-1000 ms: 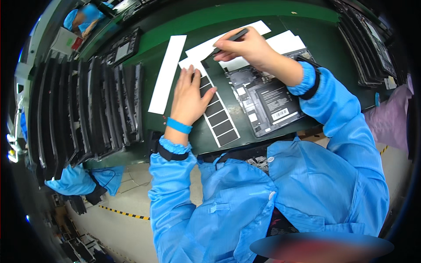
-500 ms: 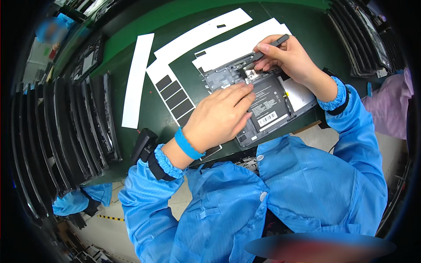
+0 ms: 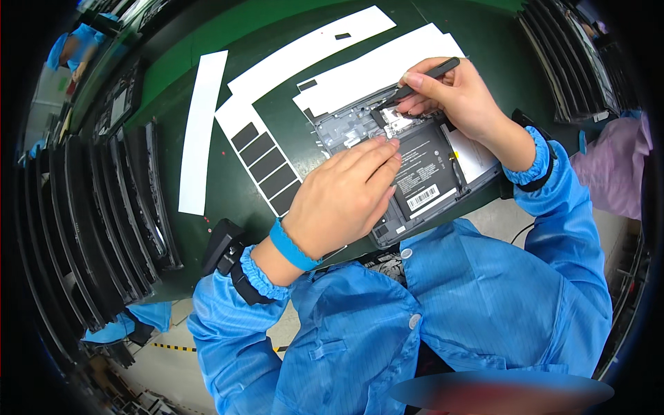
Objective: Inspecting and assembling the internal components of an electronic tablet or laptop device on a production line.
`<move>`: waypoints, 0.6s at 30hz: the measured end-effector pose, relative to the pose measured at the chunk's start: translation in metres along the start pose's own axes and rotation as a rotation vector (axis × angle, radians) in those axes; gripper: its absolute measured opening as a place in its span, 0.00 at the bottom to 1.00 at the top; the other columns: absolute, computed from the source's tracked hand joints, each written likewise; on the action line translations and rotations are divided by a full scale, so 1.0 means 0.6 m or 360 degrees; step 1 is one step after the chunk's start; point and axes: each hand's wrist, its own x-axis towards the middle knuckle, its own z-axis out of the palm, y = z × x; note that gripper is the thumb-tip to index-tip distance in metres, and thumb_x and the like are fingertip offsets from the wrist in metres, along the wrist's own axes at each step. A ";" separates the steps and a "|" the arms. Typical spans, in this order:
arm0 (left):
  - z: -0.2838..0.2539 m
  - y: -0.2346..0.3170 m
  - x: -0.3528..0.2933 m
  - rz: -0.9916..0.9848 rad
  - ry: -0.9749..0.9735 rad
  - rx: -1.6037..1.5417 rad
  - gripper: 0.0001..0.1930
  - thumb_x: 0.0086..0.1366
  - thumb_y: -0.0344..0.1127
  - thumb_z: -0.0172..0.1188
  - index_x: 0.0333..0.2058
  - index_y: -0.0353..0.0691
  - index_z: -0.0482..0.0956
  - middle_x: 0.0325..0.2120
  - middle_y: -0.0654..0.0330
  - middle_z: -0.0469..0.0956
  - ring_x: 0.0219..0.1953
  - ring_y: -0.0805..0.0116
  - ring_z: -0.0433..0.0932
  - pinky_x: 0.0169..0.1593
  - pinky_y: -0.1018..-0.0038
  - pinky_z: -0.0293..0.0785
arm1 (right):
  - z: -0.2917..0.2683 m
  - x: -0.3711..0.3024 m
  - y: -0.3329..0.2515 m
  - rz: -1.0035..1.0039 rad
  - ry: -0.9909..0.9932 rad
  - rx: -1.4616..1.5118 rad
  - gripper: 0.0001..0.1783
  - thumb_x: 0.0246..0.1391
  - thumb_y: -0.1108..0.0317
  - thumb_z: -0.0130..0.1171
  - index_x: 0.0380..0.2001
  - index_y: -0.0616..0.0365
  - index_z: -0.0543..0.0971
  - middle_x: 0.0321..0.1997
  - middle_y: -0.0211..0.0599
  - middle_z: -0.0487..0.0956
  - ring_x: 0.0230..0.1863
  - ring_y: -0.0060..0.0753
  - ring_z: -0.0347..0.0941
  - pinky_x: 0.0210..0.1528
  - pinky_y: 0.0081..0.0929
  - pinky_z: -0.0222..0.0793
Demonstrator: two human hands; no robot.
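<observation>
An opened laptop base lies at a slant on the green bench, its inner parts and black battery exposed. My right hand is closed around black tweezers, whose tips point down at the board area beside a small silvery-white part. Across the left portion of the base rests my left hand, fingers stretched out and lying flat. Its fingertips touch near the battery's upper left corner and hide what is under them.
White sheets and a strip with black rectangular pads lie beyond and left of the base. A long white strip is farther left. Dark laptop parts stand in racks at left and right. Another person is at far left.
The tweezers' tips have moved slightly left and down, and show more plainly over the base. My left hand stays on the base. The whole view has shifted a little.
</observation>
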 end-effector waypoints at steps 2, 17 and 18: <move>0.000 0.002 0.001 0.0012 0.0014 0.0013 0.19 0.55 0.30 0.62 0.47 0.35 0.76 0.51 0.55 0.74 0.54 0.57 0.74 0.55 0.66 0.72 | 0.005 -0.002 0.001 -0.0002 0.0019 0.0005 0.14 0.60 0.66 0.57 0.40 0.70 0.76 0.33 0.48 0.81 0.35 0.36 0.82 0.39 0.25 0.80; 0.021 0.047 0.013 -0.0232 0.0024 0.0372 0.31 0.53 0.44 0.65 0.53 0.35 0.70 0.58 0.38 0.63 0.59 0.43 0.61 0.61 0.57 0.60 | 0.014 -0.008 0.005 -0.0121 0.0113 0.0119 0.14 0.60 0.65 0.58 0.41 0.69 0.77 0.37 0.44 0.80 0.39 0.34 0.81 0.42 0.24 0.79; 0.020 0.044 0.016 -0.0255 0.0039 0.0354 0.31 0.53 0.44 0.65 0.53 0.35 0.70 0.58 0.38 0.62 0.59 0.43 0.60 0.62 0.56 0.58 | 0.019 -0.010 0.005 -0.0240 0.0196 0.0172 0.14 0.60 0.65 0.58 0.41 0.68 0.77 0.39 0.43 0.80 0.40 0.34 0.81 0.42 0.23 0.79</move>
